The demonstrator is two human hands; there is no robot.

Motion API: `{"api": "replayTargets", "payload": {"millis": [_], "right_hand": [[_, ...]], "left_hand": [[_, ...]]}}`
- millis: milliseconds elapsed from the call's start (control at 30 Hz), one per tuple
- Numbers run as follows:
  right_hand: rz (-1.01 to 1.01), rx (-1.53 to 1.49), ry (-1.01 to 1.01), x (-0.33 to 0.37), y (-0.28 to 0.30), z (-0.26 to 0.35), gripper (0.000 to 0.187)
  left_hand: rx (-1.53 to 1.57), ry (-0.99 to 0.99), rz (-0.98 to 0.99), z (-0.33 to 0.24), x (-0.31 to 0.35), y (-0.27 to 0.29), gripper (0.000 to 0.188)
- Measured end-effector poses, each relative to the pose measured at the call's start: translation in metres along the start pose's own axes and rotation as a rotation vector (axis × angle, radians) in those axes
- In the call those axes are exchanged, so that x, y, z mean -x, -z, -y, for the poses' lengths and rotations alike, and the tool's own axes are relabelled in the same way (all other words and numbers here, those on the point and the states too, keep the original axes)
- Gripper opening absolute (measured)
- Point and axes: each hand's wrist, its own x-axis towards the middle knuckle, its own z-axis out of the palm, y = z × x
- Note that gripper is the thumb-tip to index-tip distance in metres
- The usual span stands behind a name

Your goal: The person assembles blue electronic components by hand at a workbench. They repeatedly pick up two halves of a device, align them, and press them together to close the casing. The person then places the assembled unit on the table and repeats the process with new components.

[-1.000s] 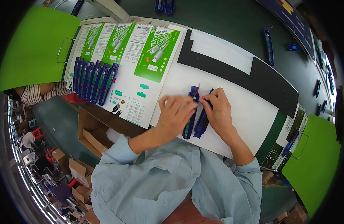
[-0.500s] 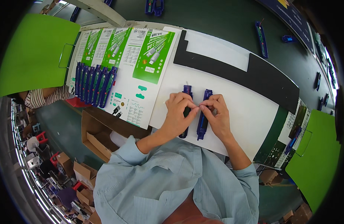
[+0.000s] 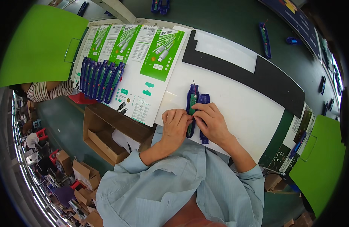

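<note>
A slim blue plastic housing with a green circuit board [image 3: 192,101] in it lies lengthwise before me on white card, a thin wire sticking up from its far end. Close on its right is a second blue shell [image 3: 204,99], partly under my right hand. My left hand [image 3: 174,126] is closed at the left edge of the board-filled housing, fingertips against it. From the other side, my right hand [image 3: 213,122] has thumb and bent fingers pressed on the board near its middle. Whatever tiny part may be between the fingertips is hidden.
At the left, a row of several similar blue housings [image 3: 102,81] lies on printed green-and-white packaging sheets [image 3: 159,53]. A black cut-out board [image 3: 220,66] lies beyond my hands. Green panels [image 3: 38,45] flank the bench. An open cardboard box [image 3: 106,145] stands below left.
Both hands have moved from between the two blue pieces down onto the left housing, whose green board now shows. My view has shifted slightly.
</note>
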Motion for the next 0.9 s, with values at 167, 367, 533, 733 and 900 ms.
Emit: {"api": "replayTargets", "payload": {"millis": [167,367,533,733,900], "right_hand": [[0.110,0.191,0.056,-0.006,0.004,0.011,0.016],[0.144,0.059,-0.069,-0.016,0.014,0.017,0.008],[0.216,0.009,-0.127,-0.023,0.014,0.016,0.005],[0.256,0.020,-0.162,-0.026,0.011,0.017,0.005],[0.304,0.023,-0.276,-0.030,0.007,0.017,0.007]], "left_hand": [[-0.052,-0.149,0.003,0.006,0.005,-0.004,0.022],[0.138,-0.136,-0.043,0.004,0.024,0.010,0.037],[0.082,-0.204,0.049,0.014,0.050,-0.001,0.057],[0.054,-0.248,0.030,0.020,0.052,-0.003,0.053],[0.068,-0.262,0.034,0.022,0.049,-0.001,0.053]]}}
